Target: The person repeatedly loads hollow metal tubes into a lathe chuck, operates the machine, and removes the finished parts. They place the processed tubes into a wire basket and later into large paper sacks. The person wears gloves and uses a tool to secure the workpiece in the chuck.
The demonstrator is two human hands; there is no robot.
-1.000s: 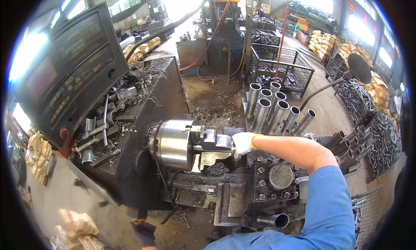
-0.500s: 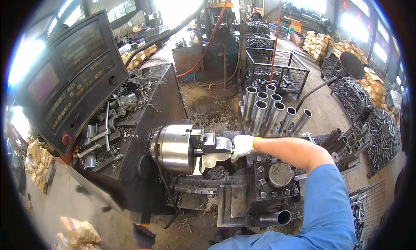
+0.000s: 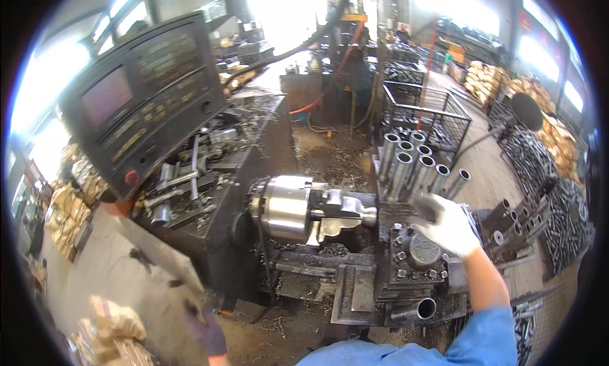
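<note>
While the lathe (image 3: 254,239) fills the middle of the view, its dark control panel (image 3: 143,96) leans over the bed at upper left. Steel chuck (image 3: 285,209) sits at centre, jaws closed on a short metal workpiece (image 3: 363,215) pointing right. Tool post (image 3: 419,255) stands just right of it. Upright steel tubes (image 3: 412,160) cluster behind. Right forearm, blue sleeve, reaches up from the lower edge; right hand (image 3: 447,225), white glove, hovers above the tool post, fingers loosely spread, holding nothing, near but clear of the workpiece. Left hand (image 3: 206,331), dark glove, hangs low at bottom left, blurred; cannot tell its grip.
</note>
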